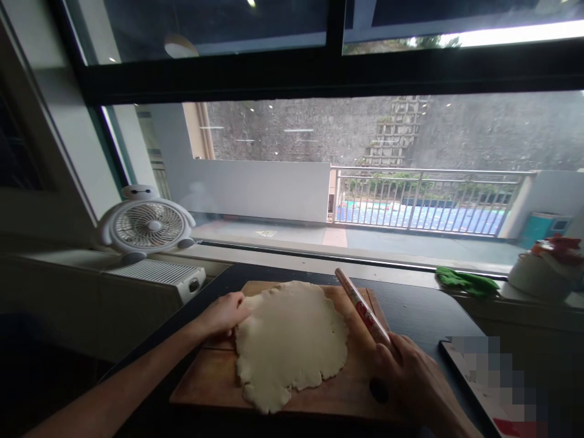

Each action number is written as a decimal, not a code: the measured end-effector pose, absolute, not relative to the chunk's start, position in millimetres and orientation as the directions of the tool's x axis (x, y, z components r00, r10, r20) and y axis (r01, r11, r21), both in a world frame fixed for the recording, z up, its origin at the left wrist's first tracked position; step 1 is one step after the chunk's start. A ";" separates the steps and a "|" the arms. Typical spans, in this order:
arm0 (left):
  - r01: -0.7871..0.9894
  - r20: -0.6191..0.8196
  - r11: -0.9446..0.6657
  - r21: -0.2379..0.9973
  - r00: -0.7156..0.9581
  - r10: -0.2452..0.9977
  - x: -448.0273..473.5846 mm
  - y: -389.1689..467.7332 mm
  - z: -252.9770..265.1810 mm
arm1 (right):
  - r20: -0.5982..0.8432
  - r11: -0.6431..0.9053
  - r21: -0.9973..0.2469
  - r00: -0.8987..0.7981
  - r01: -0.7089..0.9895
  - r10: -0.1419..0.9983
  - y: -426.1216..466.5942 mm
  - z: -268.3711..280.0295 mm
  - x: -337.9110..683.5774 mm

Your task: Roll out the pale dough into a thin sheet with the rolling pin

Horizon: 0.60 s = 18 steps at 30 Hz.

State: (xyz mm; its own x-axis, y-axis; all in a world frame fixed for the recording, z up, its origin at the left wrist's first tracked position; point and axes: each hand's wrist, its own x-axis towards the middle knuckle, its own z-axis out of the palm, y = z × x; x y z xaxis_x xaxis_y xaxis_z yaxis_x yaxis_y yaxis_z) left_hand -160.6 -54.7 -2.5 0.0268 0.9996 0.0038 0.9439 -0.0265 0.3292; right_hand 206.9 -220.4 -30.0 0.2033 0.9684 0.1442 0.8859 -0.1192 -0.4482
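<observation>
A wide, flat sheet of pale dough point(292, 340) with a ragged edge lies on a wooden cutting board point(205, 380). My left hand point(225, 313) pinches the dough's upper left edge, fingers closed on it. Wrapped round the near end of a rolling pin point(362, 307) is my right hand point(406, 371). The pin has a printed, shiny surface and slants up and to the left, right of the dough and apart from it. A dark round hole point(378, 390) shows in the board beside my right hand.
The board rests on a dark table point(424, 310) below a window. A white fan point(152, 225) stands at the left above a vented unit point(155, 274). On the sill at right are a green cloth point(468, 283) and a white pot-like object point(538, 274). A flat printed item point(474, 383) lies at lower right.
</observation>
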 end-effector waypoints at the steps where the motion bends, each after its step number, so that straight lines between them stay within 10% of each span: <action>1: 0.960 0.031 -0.032 0.276 0.025 0.999 -166.0 -54.0 0.1 | 0.155 -0.106 -0.461 0.198 0.881 0.968 -221.2 -26.6 201.1; 5: 0.954 0.282 -0.242 0.176 0.186 0.941 -127.6 -38.9 15.8 | 0.221 0.013 -0.426 0.090 0.904 0.971 -222.4 -13.9 157.7; 18: 0.866 0.068 -0.443 0.231 0.439 0.896 64.6 -20.8 -22.7 | 0.427 -0.003 -0.131 0.059 0.991 0.902 -246.9 -41.0 110.5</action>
